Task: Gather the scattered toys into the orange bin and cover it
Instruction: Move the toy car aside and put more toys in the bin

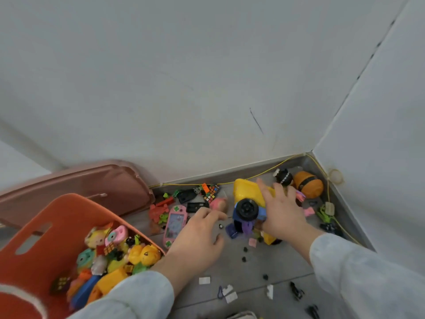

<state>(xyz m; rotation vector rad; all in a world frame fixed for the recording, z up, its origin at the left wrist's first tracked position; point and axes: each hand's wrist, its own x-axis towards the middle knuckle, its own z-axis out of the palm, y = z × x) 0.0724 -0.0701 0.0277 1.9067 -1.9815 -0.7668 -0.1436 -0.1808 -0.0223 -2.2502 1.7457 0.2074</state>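
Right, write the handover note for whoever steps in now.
Left hand: open, holds nothing, over the floor beside the pink handheld game.
Right hand: laid on the yellow toy truck; grip unclear.
Orange bin: partly filled, uncovered.
Pink lid, probably the bin's, leans on the wall behind it.
Left to do: truck, game, puzzle cube, orange round toy, small white bricks; then cover.

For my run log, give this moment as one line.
right hand: touching yellow truck | left hand: open, empty | orange bin: part-filled, uncovered
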